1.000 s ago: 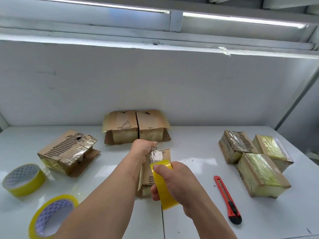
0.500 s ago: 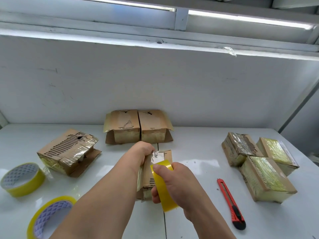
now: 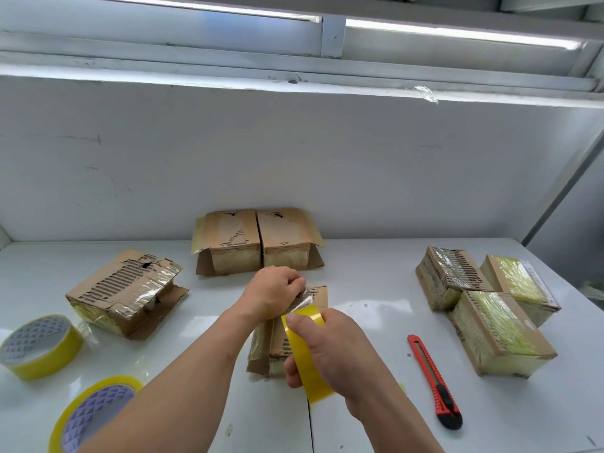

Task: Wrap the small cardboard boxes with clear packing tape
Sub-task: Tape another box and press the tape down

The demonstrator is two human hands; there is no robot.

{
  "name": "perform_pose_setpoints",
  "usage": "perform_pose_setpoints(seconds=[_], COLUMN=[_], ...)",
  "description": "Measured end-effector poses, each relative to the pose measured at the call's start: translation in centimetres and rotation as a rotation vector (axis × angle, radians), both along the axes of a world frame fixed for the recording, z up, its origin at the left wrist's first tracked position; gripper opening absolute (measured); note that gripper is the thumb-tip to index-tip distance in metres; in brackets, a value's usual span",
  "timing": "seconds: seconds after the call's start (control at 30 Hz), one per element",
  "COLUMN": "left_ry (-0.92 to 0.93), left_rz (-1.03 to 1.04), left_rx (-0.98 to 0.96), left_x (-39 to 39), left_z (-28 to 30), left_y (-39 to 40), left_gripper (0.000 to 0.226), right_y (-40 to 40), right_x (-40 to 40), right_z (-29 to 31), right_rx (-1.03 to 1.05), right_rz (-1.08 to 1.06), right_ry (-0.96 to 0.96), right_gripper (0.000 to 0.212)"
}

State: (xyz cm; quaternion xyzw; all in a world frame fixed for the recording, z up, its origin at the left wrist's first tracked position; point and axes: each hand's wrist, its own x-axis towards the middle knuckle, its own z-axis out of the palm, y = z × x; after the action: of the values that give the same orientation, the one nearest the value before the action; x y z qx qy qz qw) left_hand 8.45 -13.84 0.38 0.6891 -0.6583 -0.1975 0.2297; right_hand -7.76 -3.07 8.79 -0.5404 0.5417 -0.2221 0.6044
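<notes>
While the left hand (image 3: 273,294) pinches the film end atop the small box (image 3: 287,331) beneath it, the right hand (image 3: 327,349) grips the tape roll (image 3: 305,351) just nearer. Light, crushable cardboard; sticky, flimsy tape wants tension.

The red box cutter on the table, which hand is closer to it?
Right. The right hand, gripping a tape roll, is just left of the box cutter; the left hand is farther away.

No words, brands or numbers could be read. The two open brown cardboard boxes (image 3: 258,240) at the back wall bore torn dark print marks, one a small triangle outline, none legible as text.
</notes>
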Motion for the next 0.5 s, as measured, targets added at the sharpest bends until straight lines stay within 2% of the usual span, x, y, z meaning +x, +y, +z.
perform_pose_setpoints(seconds=[0.07,0.17,0.33,0.4,0.5], left_ry=[0.180,0.193,0.084,-0.005,-0.159], left_rz=[-0.026,-0.076,-0.133,-0.142,-0.159], left_rx=[0.074,0.141,0.234,0.301,0.421], left_x=[-0.1,-0.2,0.0,-0.2,-0.9], left_z=[0.5,0.9,1.6,2.3,4.2], left_y=[0.3,0.1,-0.2,0.0,-0.3], left_gripper=[0.025,0.029,0.032,0.044,0.076], right_y=[0.0,0.0,0.1,0.1,0.3], right_x=[0.0,0.0,0.1,0.1,0.1], right_z=[0.0,0.1,0.0,0.0,0.0], right_rx=[0.003,0.003,-0.008,-0.013,-0.006], right_rz=[0.001,0.006,0.012,0.003,-0.012], right_ry=[-0.010,-0.004,0.007,-0.010,-0.034], right_gripper=[0.033,0.034,0.034,0.032,0.032])
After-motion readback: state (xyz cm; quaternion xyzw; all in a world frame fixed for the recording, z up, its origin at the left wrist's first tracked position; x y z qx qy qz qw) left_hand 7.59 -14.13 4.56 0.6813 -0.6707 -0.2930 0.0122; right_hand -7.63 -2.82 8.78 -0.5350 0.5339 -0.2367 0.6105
